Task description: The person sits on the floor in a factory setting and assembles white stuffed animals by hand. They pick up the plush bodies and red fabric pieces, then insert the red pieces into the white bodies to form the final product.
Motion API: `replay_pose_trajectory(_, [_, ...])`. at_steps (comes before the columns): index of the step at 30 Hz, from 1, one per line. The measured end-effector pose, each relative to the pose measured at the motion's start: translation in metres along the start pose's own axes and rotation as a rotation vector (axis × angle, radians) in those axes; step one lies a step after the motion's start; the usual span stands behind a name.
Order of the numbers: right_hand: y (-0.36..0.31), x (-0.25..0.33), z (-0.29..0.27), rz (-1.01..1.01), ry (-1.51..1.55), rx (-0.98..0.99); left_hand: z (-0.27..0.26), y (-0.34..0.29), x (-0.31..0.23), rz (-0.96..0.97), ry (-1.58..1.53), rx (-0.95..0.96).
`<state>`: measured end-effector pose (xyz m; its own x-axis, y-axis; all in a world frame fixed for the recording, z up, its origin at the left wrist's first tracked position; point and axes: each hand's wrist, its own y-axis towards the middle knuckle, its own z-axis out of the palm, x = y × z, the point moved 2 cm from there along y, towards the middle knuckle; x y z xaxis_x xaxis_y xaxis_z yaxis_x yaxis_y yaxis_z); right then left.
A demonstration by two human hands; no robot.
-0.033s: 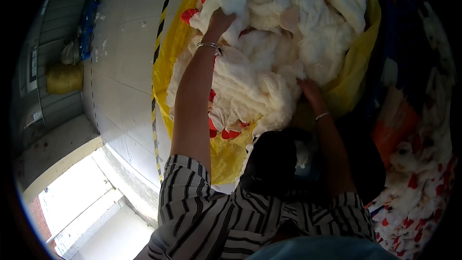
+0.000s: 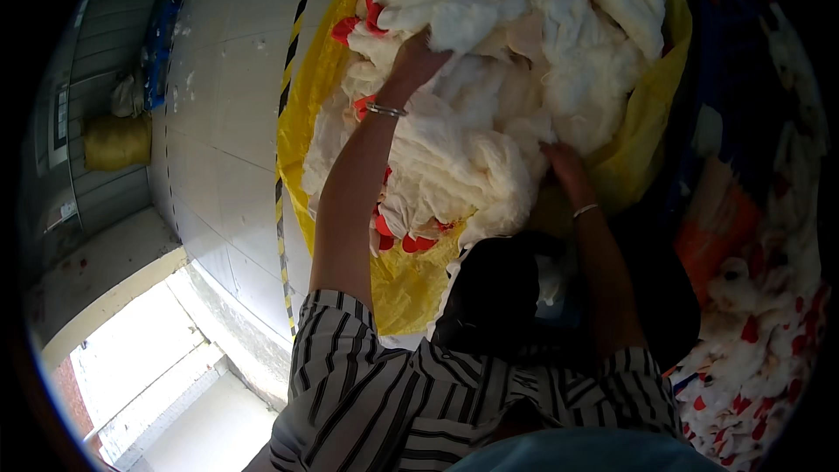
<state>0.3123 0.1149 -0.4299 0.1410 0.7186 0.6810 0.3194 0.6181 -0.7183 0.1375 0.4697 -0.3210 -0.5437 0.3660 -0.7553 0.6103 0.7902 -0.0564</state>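
A heap of white plush pieces, fluffy and limp with red parts showing, fills a large yellow plastic bag. My left hand reaches over the heap's left side, closed on one white plush piece with a red end beside it. Its fingertips are partly sunk in the fluff. At the heap's near right edge, my right hand has its fingers bent against another white plush piece; part of its grip is hidden in shadow.
Black-and-yellow striped tape runs along the grey floor left of the bag. A dark rounded object is close before my body. More white and red pieces lie at the right. A yellow sack stands far left.
My left hand has moved a little right and nearer to me, pulling the white plush piece rightward. More red now shows at its left. My right hand has stayed put.
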Motion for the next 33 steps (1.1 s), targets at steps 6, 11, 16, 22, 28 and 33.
replay_pose_trajectory(6, [-0.006, 0.011, 0.001, 0.176, 0.613, 0.011, 0.055, -0.172, -0.079, 0.375, 0.289, 0.414])
replay_pose_trajectory(11, [-0.027, 0.030, -0.028, -0.665, -0.135, -0.073, 0.091, -0.228, -0.107, 0.224, 0.183, 0.618])
replay_pose_trajectory(16, [-0.019, 0.084, -0.052, -0.310, 0.276, -0.101, 0.082, -0.266, -0.102, 0.006, -0.438, 0.529])
replay_pose_trajectory(22, [0.002, 0.158, -0.017, -0.606, 0.004, -0.126, 0.055, -0.311, 0.012, -0.774, -0.469, 0.490])
replay_pose_trajectory(28, [0.016, 0.121, 0.112, -0.326, -0.463, 0.382, 0.092, -0.293, 0.030, -0.806, -1.021, 0.228])
replay_pose_trajectory(33, [-0.052, 0.181, 0.103, -0.509, -0.513, 0.506, 0.079, -0.256, -0.037, -0.552, -1.486, 0.105])
